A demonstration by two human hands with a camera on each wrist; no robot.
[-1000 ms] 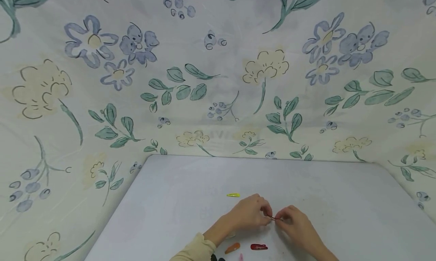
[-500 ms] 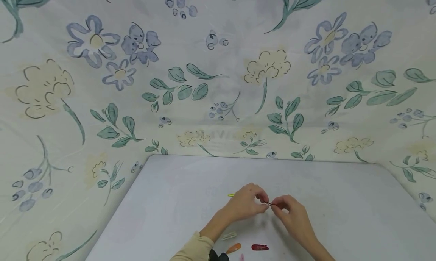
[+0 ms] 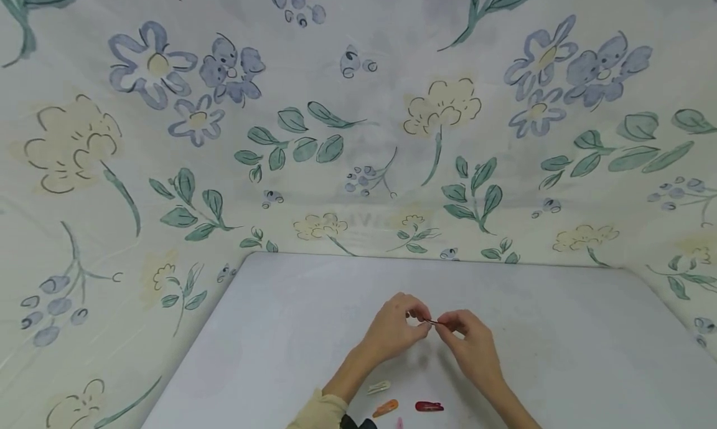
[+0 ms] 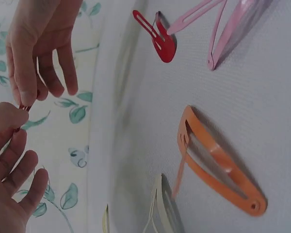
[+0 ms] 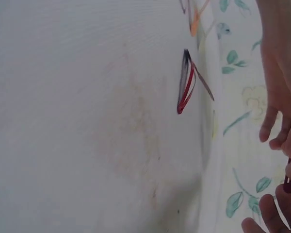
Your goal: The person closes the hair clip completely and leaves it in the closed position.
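Above the table, both hands pinch one small dark red snap hair clip (image 3: 431, 322) between thumbs and fingertips. My left hand (image 3: 392, 329) holds its left end and my right hand (image 3: 469, 345) its right end. In the left wrist view, red metal of the clip (image 4: 24, 108) shows between the fingertips, mostly covered by them. The right wrist view shows the clip's rounded dark red end (image 5: 289, 186) by the right fingers. Nearer the body lie a red hair clip (image 3: 429, 406), an orange one (image 3: 385, 408) and a cream one (image 3: 379, 387).
A pink hair clip (image 4: 218, 34) lies near the red and orange ones. A thin yellow clip (image 4: 105, 221) shows at the bottom of the left wrist view. The white table (image 3: 269, 342) ends at a flower-patterned sheet (image 3: 358, 136) behind and at the sides.
Both hands have moved away from the body and slightly left, with the dark red hair clip between them. The cream clip has come into view; the yellow one is now hidden in the head view.
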